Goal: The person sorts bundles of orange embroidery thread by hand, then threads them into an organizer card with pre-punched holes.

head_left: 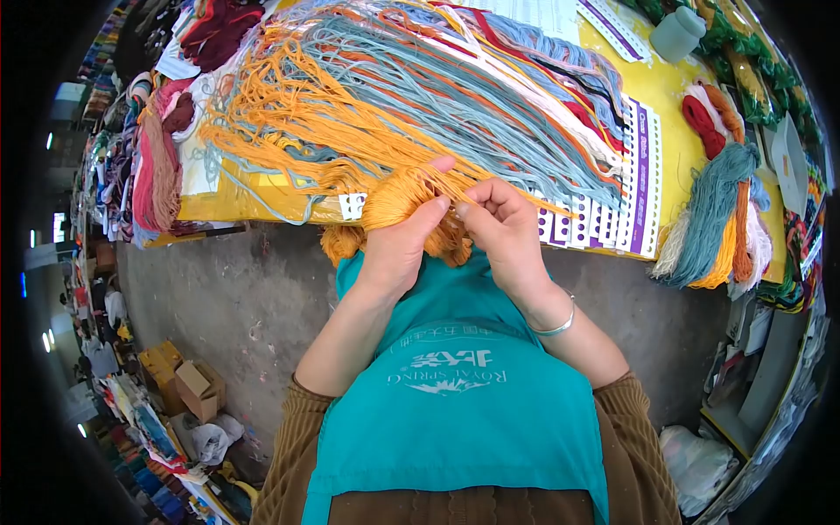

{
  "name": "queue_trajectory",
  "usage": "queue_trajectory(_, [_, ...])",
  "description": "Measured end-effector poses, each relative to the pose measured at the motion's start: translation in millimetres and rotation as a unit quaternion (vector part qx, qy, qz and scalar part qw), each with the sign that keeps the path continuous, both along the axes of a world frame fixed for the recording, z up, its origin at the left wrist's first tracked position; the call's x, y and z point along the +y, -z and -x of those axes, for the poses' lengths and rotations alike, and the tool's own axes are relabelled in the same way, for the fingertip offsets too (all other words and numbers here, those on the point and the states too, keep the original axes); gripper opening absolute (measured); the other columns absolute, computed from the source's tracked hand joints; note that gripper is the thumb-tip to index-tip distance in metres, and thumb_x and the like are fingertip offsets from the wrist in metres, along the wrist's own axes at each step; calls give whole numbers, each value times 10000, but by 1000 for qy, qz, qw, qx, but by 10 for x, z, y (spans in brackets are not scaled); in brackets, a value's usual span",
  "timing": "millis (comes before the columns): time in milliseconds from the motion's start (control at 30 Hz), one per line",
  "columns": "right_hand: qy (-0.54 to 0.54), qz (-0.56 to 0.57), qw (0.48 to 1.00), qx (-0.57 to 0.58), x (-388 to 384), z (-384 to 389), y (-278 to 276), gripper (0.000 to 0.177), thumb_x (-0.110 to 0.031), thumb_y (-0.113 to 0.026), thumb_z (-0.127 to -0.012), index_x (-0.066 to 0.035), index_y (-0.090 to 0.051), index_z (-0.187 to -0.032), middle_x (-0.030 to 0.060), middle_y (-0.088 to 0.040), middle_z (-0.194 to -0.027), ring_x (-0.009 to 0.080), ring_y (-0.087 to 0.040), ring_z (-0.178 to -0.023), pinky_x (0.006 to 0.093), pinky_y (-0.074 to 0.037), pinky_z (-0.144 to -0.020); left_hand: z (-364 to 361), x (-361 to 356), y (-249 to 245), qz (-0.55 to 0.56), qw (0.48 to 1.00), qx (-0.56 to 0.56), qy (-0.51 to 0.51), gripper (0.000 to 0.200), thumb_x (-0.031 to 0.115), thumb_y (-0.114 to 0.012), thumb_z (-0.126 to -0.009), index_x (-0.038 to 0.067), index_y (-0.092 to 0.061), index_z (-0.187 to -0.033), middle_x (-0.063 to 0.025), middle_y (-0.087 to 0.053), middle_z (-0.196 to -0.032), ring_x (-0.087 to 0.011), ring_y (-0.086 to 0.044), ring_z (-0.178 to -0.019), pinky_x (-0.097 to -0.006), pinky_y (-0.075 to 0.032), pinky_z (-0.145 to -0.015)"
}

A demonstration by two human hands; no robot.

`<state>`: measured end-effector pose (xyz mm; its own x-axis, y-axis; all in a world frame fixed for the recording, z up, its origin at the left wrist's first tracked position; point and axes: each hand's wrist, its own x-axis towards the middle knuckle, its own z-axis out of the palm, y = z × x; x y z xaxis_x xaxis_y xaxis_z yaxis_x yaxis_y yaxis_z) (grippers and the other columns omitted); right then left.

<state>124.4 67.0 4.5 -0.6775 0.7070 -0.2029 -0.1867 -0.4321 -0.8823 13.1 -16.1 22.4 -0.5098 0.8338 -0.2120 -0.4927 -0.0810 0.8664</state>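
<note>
A thick bundle of orange embroidery thread (395, 198) hangs over the near table edge, its lower loops dangling in front of the teal apron. My left hand (404, 236) is closed around this bundle, thumb on top. Close beside it, my right hand (507, 229) pinches some of the orange strands between thumb and fingertips. Long threads (455, 105) in blue-grey, orange, white and red lie spread across the table just beyond my hands. Their right ends meet white punched thread cards (646, 179) with a purple strip.
The yellow-covered table (669, 114) runs across the view. Pink and brown skeins (157, 166) hang at its left. Multicoloured skeins (722, 210) hang over the right edge, with a pale bottle (678, 35) behind. Cardboard boxes (199, 389) and plastic bags (696, 468) are on the floor.
</note>
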Motion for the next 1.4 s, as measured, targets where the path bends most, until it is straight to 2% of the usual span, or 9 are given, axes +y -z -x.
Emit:
queue_trajectory(167, [-10, 113, 992, 60, 16, -18, 58, 49, -29, -598, -879, -50, -557, -862, -36, -532, -673, 7, -398, -514, 191, -271, -433, 29, -15, 48, 1, 1000, -15, 23, 431, 1, -508, -898, -11, -492, -1328, -91, -575, -1228, -157, -544, -1119, -324, -433, -980])
queue_trajectory(267, [-9, 141, 988, 62, 17, -16, 45, 56, -28, -608, -870, -53, -559, -874, -32, -525, -674, 14, -385, -507, 193, -260, -434, 17, -17, 56, -3, 999, -45, 17, 437, 7, -506, -898, -10, -485, -1335, -93, -585, -1191, -158, -551, -1098, -327, -439, -971])
queue_trajectory(367, [-8, 159, 985, 65, 15, -26, 34, 54, -30, -615, -867, -48, -565, -878, -20, -546, -694, 18, -396, -511, 189, -272, -443, 31, -17, 35, -10, 997, -68, 19, 437, -25, -517, -895, -18, -487, -1332, -83, -579, -1202, -136, -551, -1080, -290, -439, -956])
queue_trajectory(667, [-10, 99, 995, 27, -30, -36, 25, 62, -70, -630, -878, -40, -591, -840, -15, -579, -693, 9, -423, -530, 182, -299, -464, 18, -32, 30, -25, 999, -24, 41, 516, -59, -532, -874, -8, -437, -1378, -23, -566, -1028, -89, -531, -944, -258, -455, -874])
queue_trajectory(967, [9, 98, 995, 32, -29, -31, 12, 68, -61, -628, -876, -39, -583, -830, -19, -574, -688, 6, -424, -534, 181, -302, -465, 0, -42, 0, -18, 998, -47, 36, 531, -71, -537, -868, 12, -437, -1384, -25, -557, -1065, -91, -526, -977, -258, -447, -897])
queue_trajectory(1067, [10, 86, 996, 34, -34, -28, 25, 68, -56, -625, -879, -41, -583, -828, -20, -572, -687, 6, -425, -535, 181, -302, -465, -9, -33, -13, -11, 999, -42, 30, 557, -40, -554, -868, 22, -418, -1405, -23, -571, -999, -93, -542, -934, -253, -456, -879])
queue_trajectory(1167, [7, 80, 996, 35, -40, -27, 21, 55, -47, -619, -881, -44, -581, -841, -18, -573, -693, 5, -414, -531, 183, -294, -460, 6, -52, 9, -24, 998, -53, 36, 520, -70, -534, -864, 0, -446, -1372, -31, -561, -1077, -89, -527, -983, -260, -445, -903])
queue_trajectory(1267, [19, 112, 992, 54, -39, -25, 41, 35, -39, -610, -885, -46, -575, -879, -17, -575, -703, 5, -403, -524, 186, -288, -455, 8, -43, -13, -15, 998, -44, 33, 512, -64, -544, -850, -11, -463, -1353, -30, -565, -1037, -82, -525, -974, -257, -442, -898])
queue_trajectory(1400, [-12, 223, 968, 113, 36, -68, -29, 38, -41, -593, -897, -46, -563, -919, 0, -593, -729, 16, -418, -538, 191, -291, -454, 64, -78, 102, -40, 997, -41, 57, 506, 4, -556, -829, -16, -477, -1328, -24, -564, -967, -103, -533, -922, -264, -440, -864])
